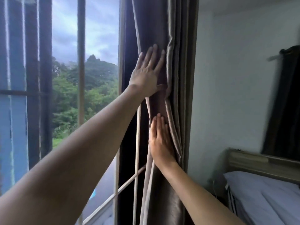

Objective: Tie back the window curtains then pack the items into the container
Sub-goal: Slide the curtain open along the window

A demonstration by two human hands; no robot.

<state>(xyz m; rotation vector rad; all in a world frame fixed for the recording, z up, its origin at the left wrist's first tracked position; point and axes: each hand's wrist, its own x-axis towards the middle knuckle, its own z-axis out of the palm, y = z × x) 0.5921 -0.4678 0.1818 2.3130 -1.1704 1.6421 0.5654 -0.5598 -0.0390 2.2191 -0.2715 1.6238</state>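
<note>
Left grip (146, 73), fingers spread wide, presses flat on the gathered curtain (154, 21); right grip (159, 140) flat, just below.

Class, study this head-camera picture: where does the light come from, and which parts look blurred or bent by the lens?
Head view: daylight comes through the window, leaving the gathered curtain dark with sheen on its folds; the left hand and right hand pressing it are sharp; the far dark curtain and the left window frame are smeared; the wide lens skews the window bars.
</note>
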